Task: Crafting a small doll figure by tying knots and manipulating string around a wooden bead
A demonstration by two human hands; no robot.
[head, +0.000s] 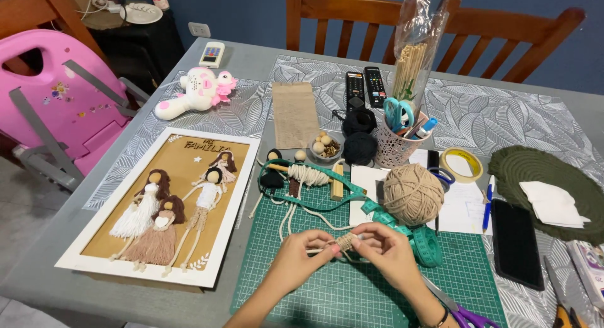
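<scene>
Cord-wrapped bundle (345, 242), soft, light and likely quick to unravel, sits pinched above the green cutting mat (302, 290) between left hand (296, 260) and right hand (385, 252), fingertips pressed at each end, probably the safest hold.
</scene>
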